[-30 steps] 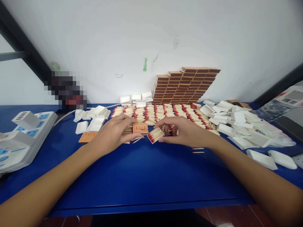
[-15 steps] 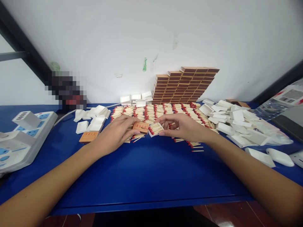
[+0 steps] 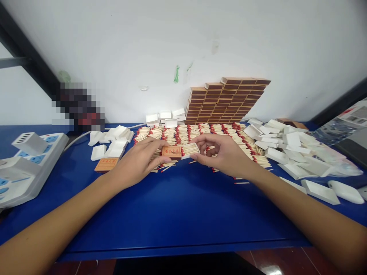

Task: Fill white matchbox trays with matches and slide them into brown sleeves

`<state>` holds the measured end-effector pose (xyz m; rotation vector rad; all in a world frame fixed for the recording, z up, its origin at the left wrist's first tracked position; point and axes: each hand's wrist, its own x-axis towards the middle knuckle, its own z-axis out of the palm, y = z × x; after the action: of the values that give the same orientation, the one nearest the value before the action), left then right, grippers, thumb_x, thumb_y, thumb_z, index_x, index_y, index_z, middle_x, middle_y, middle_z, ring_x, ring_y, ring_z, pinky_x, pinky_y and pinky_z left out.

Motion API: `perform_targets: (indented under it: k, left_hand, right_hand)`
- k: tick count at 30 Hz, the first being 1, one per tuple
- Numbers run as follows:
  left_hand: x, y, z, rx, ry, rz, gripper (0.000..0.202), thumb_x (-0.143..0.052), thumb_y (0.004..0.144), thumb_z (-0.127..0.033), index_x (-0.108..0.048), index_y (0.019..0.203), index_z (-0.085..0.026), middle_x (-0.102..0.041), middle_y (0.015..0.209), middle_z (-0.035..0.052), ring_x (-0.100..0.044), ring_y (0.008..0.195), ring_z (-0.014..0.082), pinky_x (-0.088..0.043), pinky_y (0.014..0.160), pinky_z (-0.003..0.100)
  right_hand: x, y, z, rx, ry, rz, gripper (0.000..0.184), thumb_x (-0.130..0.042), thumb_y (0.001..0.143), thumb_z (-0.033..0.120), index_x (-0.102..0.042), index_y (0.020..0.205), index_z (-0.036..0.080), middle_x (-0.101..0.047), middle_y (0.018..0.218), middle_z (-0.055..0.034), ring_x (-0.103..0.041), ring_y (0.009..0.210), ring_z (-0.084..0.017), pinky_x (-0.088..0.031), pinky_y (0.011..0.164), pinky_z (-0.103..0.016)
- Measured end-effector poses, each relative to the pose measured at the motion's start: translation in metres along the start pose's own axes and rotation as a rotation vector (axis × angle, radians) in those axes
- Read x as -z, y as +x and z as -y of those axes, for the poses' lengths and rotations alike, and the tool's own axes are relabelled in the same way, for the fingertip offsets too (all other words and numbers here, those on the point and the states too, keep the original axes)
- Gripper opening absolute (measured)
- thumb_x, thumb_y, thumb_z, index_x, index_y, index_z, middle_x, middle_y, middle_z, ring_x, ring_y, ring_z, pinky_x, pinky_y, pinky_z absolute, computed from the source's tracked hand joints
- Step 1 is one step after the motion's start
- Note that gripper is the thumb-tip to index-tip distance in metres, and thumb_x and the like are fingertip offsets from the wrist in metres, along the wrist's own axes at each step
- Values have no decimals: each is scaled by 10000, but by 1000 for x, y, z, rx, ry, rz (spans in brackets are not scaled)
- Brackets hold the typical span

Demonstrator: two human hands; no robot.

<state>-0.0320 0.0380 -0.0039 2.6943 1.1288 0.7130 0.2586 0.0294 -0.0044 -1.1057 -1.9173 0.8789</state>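
My left hand (image 3: 137, 162) pinches an orange matchbox sleeve (image 3: 171, 152) just above the blue table (image 3: 172, 214). My right hand (image 3: 225, 154) grips a white inner tray full of red-tipped matches (image 3: 190, 149), whose left end is inside the sleeve. Behind both hands lies a wide spread of loose matches (image 3: 200, 133). Another orange sleeve (image 3: 106, 164) lies flat to the left of my left hand.
Finished brown matchboxes (image 3: 226, 101) are stacked against the white wall. Empty white trays lie in a heap at the right (image 3: 286, 149) and a smaller group at the left (image 3: 111, 143). A white power strip (image 3: 25, 168) sits at the far left. A few stray matches (image 3: 241, 182) lie near my right wrist.
My right hand has brought the filled tray leftwards to the sleeve and pushed its end in. The left hand has kept the sleeve nearly still.
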Motion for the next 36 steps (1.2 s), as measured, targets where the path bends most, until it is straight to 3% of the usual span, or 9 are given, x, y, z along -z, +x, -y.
perform_targets:
  k: [5,13,16,18,21,24,26,36]
  left_hand:
    - [1,0,-2,21,-4,-10,477,-522,1043,-561,-604,1313,-176,-683,1290,136,-650,1192,290,-532,1025,480]
    - [-3,-1,-1,13,-14,-47,463,-542,1038,-551,-610,1319,-189,-703,1283,120,-677,1149,277,-538,1029,469]
    - [-4,-1,-3,12,-7,-109,472,-566,1021,-567,-623,1295,-187,-716,1259,116,-680,1160,281,-548,1010,453]
    - [-4,-1,-5,21,3,-172,463,-576,1019,-556,-628,1284,-180,-723,1244,114,-686,1158,276,-552,1004,444]
    - [-6,-1,-7,12,4,-234,423,-605,1016,-513,-637,1269,-176,-733,1218,106,-697,1139,257,-558,996,421]
    - [-7,-2,-9,-12,-4,-256,399,-634,1006,-491,-643,1267,-190,-737,1210,97,-703,1123,241,-560,991,402]
    - [-8,-2,-10,-9,-1,-259,404,-644,997,-501,-647,1265,-199,-739,1211,95,-704,1123,242,-560,991,404]
    - [-6,-2,-2,-39,70,-136,479,-576,1006,-576,-622,1269,-178,-735,1222,122,-703,1128,283,-571,949,445]
  right_hand:
    - [-2,0,2,1,23,-43,448,-828,817,524,-706,1096,196,-624,795,-1,-594,705,-144,-553,620,-284]
    - [-8,-1,2,-23,107,22,518,-828,817,552,-716,1182,201,-676,831,-20,-633,697,-154,-572,558,-279]
    - [-18,-5,8,-62,122,-46,563,-775,876,546,-688,1316,206,-719,957,-61,-695,751,-185,-632,602,-322]
    - [-28,-12,15,-58,84,-124,577,-668,964,545,-622,1444,228,-726,1163,-108,-731,890,-218,-668,748,-385]
    - [-43,-25,24,25,-4,-41,660,-522,1042,563,-395,1634,302,-507,1602,-121,-606,1325,-293,-595,1039,-501]
    - [-50,-33,28,45,-52,153,737,-477,1063,557,-182,1701,337,-282,1743,-105,-554,1397,-284,-527,1126,-540]
    - [-49,-33,28,47,-67,164,748,-457,1069,557,-128,1707,347,-262,1751,-106,-567,1380,-280,-517,1131,-549]
    - [-34,-24,20,168,-317,-9,563,-522,1060,486,-428,1572,272,-610,1498,-133,-580,1359,-303,-482,1138,-572]
